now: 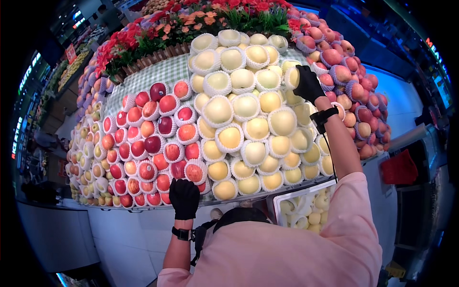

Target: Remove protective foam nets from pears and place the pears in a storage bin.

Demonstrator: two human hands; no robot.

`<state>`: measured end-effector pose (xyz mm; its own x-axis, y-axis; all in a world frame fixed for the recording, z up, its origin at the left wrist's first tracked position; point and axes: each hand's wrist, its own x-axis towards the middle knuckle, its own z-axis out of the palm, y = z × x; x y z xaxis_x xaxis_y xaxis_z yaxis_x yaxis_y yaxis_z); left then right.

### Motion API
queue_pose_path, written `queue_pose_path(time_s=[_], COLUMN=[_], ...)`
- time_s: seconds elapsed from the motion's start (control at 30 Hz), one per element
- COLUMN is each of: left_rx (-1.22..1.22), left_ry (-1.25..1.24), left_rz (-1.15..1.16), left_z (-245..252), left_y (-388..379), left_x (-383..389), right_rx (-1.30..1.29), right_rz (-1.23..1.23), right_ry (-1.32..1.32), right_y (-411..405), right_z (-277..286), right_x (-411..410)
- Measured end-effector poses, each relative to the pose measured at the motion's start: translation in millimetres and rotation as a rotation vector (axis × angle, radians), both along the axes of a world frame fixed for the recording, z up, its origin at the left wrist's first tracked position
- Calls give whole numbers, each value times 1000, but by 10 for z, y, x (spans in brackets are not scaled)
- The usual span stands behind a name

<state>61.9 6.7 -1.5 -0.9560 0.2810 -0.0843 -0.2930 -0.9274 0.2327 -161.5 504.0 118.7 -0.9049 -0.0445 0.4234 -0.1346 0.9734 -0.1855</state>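
Observation:
My right hand [307,83], in a black glove, reaches to the upper right side of the heap of pale yellow pears. Its fingers are on a pear in a white foam net [293,77]. My left hand [184,198], gloved in black too, lies at the front edge of the display, against the lowest rows of red apples [147,170]; its fingers are curled, and whether they hold anything is hidden. Beside it sits a red apple in a foam net [194,173]. Large netted pears [217,110] are stacked between my hands.
Purple-netted peaches or apples [343,73] are heaped at the right. Artificial flowers [157,30] and a small wooden fence [154,59] border the back, beside green checked cloth [143,80]. A white box of pale fruit [278,211] stands below the front edge.

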Motion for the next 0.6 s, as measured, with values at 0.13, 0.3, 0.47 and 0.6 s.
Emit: queue_pose_path(time_s=[0.13, 0.3, 0.47, 0.6], left_rx=[147, 15, -23, -171], left_ry=[47, -178, 18, 163], left_rz=[-89, -60, -249, -343], left_z=[170, 363, 314, 630], left_y=[165, 368, 432, 565], left_x=[-83, -166, -251, -332], right_rx=[-170, -265, -374, -407], right_rz=[187, 298, 342, 395], right_ry=[57, 109, 64, -13], right_y=[30, -457, -1270, -2004], right_z=[168, 374, 666, 703], right_x=[329, 872, 1587, 1946])
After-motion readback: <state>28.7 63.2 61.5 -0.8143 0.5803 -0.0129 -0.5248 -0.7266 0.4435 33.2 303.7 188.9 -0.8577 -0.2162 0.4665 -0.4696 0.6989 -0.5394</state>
